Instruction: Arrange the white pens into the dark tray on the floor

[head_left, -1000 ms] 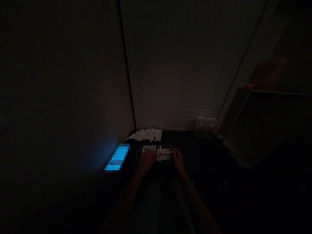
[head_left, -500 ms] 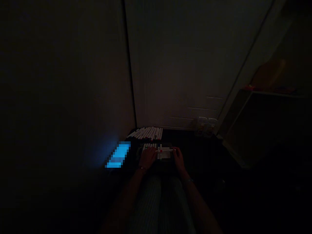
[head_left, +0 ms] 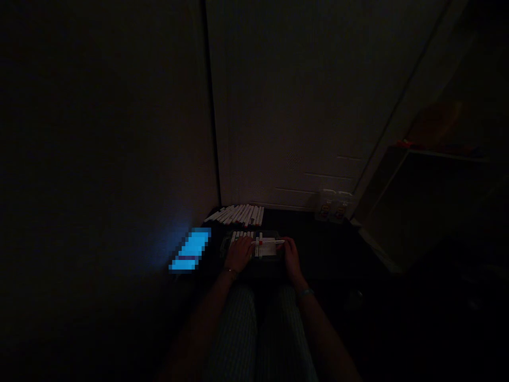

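In the dim head view, a white marker (head_left: 272, 242) with a reddish band lies crosswise between my two hands. My right hand (head_left: 292, 259) is closed on its right end. My left hand (head_left: 239, 254) is closed at its left end, with the fingertips partly hidden in the dark. Below them is a clear case (head_left: 274, 234) holding a row of white markers (head_left: 243, 234), partly covered by my left hand. A pair of upright markers (head_left: 259, 251) and a pale card (head_left: 268, 249) show in the case under the held marker.
Many loose white markers (head_left: 240, 214) lie at the back left of the dark table (head_left: 330, 254). A glowing, pixelated screen (head_left: 191, 250) is at left. Two clear containers (head_left: 334, 206) stand at the back right, by the wall. A box-like piece of furniture (head_left: 421, 191) stands further right.
The held marker and both hands stay almost in place, with the marker slightly more level. The whole view has shifted a little.
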The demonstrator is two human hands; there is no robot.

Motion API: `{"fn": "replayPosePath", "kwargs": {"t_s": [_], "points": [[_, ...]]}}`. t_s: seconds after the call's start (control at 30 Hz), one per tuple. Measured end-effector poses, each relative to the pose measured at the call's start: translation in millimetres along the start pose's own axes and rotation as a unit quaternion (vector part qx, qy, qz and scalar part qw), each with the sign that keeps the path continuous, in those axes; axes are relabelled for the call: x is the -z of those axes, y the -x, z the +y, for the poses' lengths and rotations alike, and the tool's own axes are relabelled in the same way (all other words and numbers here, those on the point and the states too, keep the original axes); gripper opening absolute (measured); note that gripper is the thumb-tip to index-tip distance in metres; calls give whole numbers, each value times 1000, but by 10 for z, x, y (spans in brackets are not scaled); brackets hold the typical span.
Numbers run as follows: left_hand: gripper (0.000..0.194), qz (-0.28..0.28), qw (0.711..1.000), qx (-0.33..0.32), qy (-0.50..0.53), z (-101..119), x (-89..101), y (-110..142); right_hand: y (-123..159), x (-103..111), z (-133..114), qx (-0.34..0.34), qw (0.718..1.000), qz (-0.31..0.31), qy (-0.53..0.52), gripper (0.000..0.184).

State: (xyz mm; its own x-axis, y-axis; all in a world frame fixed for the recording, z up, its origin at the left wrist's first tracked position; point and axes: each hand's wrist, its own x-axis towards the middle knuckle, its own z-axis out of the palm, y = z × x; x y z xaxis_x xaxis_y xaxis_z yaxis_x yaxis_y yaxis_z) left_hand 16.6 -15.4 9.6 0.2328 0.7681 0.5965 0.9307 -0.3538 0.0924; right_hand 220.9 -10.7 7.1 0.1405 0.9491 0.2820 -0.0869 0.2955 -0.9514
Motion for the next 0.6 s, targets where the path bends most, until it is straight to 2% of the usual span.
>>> {"fn": "replayPosePath", "kwargs": {"t_s": [0.2, 0.6], "points": [[31, 2, 1000, 7, 0, 20, 14, 10, -20, 6, 21, 7, 1000, 15, 22, 26], [30, 4, 1000, 10, 14, 34, 58, 9, 13, 14, -18, 9, 1000, -3, 24, 29]]}}
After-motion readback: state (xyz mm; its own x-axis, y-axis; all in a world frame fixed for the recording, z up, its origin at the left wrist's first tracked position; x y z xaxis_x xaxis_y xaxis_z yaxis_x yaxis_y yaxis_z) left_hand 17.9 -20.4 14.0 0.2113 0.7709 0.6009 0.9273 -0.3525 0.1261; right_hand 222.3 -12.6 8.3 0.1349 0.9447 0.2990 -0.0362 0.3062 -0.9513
